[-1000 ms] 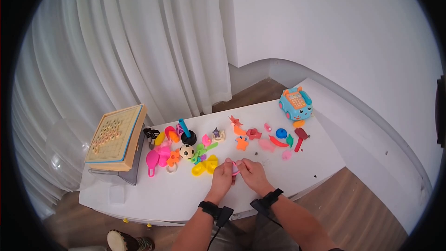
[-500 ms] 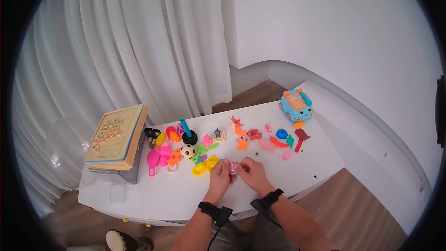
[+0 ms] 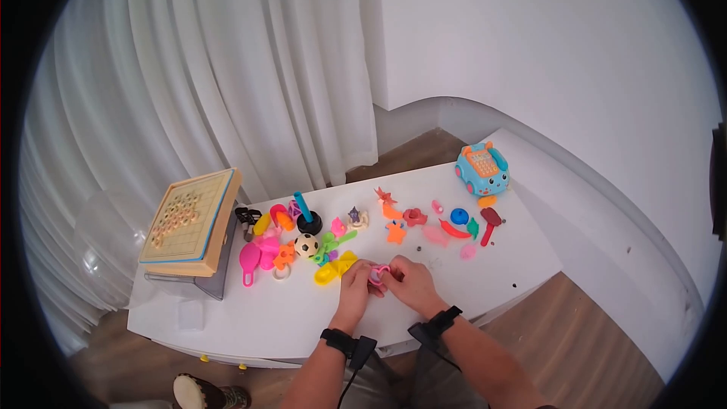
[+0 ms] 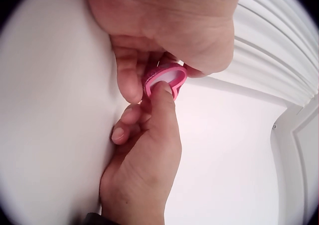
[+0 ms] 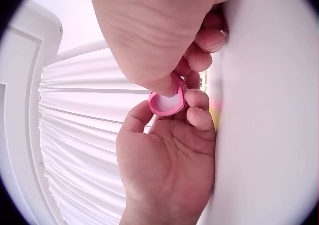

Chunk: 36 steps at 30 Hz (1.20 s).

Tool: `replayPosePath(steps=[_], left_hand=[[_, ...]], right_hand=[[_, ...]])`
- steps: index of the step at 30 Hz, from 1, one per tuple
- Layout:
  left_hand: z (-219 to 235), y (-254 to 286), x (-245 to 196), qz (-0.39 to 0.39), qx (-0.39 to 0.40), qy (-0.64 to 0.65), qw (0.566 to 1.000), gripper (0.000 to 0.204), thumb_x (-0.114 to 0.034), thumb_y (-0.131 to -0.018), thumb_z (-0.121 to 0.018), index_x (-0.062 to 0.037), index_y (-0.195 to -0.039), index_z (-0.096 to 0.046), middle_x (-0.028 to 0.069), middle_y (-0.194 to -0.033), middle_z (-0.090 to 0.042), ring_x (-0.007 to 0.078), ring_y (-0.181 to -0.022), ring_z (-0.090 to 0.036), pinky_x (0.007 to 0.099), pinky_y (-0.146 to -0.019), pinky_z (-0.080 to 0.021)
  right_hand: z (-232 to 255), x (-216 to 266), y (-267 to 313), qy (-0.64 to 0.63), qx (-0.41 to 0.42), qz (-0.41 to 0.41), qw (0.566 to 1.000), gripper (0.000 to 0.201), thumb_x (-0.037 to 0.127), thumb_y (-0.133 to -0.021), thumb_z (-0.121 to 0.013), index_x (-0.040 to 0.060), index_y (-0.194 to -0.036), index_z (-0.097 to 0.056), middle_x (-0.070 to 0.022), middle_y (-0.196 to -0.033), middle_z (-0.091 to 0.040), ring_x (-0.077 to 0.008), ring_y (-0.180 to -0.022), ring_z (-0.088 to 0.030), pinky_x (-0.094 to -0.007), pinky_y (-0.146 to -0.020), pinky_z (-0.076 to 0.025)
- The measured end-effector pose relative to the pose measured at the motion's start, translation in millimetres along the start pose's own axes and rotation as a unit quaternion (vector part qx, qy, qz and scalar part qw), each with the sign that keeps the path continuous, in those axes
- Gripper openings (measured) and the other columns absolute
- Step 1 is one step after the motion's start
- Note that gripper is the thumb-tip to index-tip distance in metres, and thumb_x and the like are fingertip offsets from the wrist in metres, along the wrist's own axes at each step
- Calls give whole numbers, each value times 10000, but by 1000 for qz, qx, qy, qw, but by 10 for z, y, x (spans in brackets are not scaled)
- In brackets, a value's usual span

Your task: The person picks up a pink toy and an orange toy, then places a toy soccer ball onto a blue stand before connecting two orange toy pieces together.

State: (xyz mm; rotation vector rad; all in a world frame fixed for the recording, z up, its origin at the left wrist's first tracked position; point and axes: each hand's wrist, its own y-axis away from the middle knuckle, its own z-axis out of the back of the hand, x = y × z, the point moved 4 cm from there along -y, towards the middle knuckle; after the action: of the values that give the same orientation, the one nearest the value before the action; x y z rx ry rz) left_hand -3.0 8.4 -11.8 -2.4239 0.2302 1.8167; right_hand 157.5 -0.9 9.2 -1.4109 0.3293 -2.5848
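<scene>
A small pink heart-shaped piece (image 4: 170,76) with a raised rim and a pale inside is held between both hands, close over the table's front. My left hand (image 3: 355,288) pinches its edge with thumb and fingers, the palm turned upward in the right wrist view. From the other side my right hand (image 3: 413,286) grips it; in the left wrist view the right thumb (image 4: 163,98) presses into the pale inside. Fingers hide part of the rim. Just beyond the left hand lies a yellow mould (image 3: 333,270).
Colourful toys crowd the white table (image 3: 250,326), among them a football-patterned ball (image 3: 306,245) and a pink scoop (image 3: 249,261). A blue toy phone (image 3: 482,170) stands at the back right. At the left a wooden board-game box (image 3: 189,220) leans on a grey stand.
Between my hands the pink heart-shaped piece has turned, showing more of its rim and pale inside. Both hands have shifted only slightly; the toys lie as before.
</scene>
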Motion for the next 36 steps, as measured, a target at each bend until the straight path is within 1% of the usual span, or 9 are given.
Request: replayPosePath(steps=[4, 9, 13, 15, 22, 25, 28, 30, 36], left_hand=[[-46, 9, 11, 7, 5, -24, 1000, 325, -282, -1123, -461, -20, -1091, -651, 81, -925, -694, 148, -690, -674, 266, -596, -559], [-163, 37, -11, 18, 7, -69, 997, 280, -274, -1049, -683, -45, -1182, -594, 46, -921, -663, 106, -704, -650, 232, -603, -510], [-170, 67, -41, 14, 27, -56, 998, 299, -232, -1035, -701, -64, -1238, -560, 43, -918, -674, 114, -726, -653, 242, -618, -525], [-195, 80, -88, -11, 47, -70, 996, 372, -222, -1006, -740, -52, -1255, -523, 42, -1030, -640, 101, -744, -640, 237, -605, -505], [-149, 8, 2, -35, 14, -58, 998, 190, -153, -1052, -659, -57, -1191, -571, 20, -902, -653, 83, -641, -607, 225, -556, -490], [-135, 6, -35, -38, -17, -59, 997, 113, -136, -1072, -620, -49, -1131, -578, 25, -854, -659, 80, -603, -602, 224, -540, -502], [-81, -10, 13, -48, -57, -36, 997, 109, -139, -1071, -619, -48, -1099, -566, 42, -867, -669, 89, -615, -622, 241, -545, -529], [-63, -10, 51, -45, -84, -59, 994, 95, -121, -1064, -614, -48, -1080, -557, 50, -862, -668, 101, -626, -640, 256, -549, -549], [-105, 18, 72, -77, -101, -122, 984, 105, -111, -1024, -654, -27, -1055, -600, 62, -850, -682, 117, -646, -630, 275, -579, -521]], right_hand=[[-9, -50, -4, -13, -11, -6, 1000, 247, 306, -949, -717, 75, -913, -638, -117, -734, -706, -330, -683, -711, -442, -609, -526], [-10, -99, -15, -33, -41, -4, 999, 186, 255, -989, -651, 70, -1006, -640, -163, -764, -703, -388, -729, -711, -474, -644, -535], [-55, -170, -23, -42, -67, 20, 997, 167, 242, -996, -638, 77, -1020, -648, -177, -770, -699, -397, -738, -711, -483, -648, -534], [-50, -184, -27, -57, -54, -1, 997, 164, 240, -1000, -634, 79, -1027, -650, -178, -769, -699, -397, -729, -706, -483, -641, -529], [-18, -106, -20, -31, -44, -15, 998, 194, 261, -991, -654, 68, -1003, -648, -170, -741, -682, -389, -707, -696, -470, -628, -523], [5, -47, -3, -10, -20, 4, 1000, 201, 274, -980, -672, 75, -1010, -662, -140, -721, -684, -336, -691, -704, -440, -637, -534], [4, -26, 3, -55, 22, 0, 998, 244, 216, -929, -704, 88, -1135, -676, -101, -803, -705, -262, -690, -702, -401, -661, -551], [32, -30, 5, -118, -16, -3, 993, 459, 124, -857, -724, 107, -1310, -652, -87, -1003, -696, -205, -745, -693, -363, -734, -570], [64, 69, 26, -76, -22, 61, 995, 693, 37, -776, -718, 166, -1449, -611, -120, -1281, -587, -227, -971, -682, -354, -878, -573]])
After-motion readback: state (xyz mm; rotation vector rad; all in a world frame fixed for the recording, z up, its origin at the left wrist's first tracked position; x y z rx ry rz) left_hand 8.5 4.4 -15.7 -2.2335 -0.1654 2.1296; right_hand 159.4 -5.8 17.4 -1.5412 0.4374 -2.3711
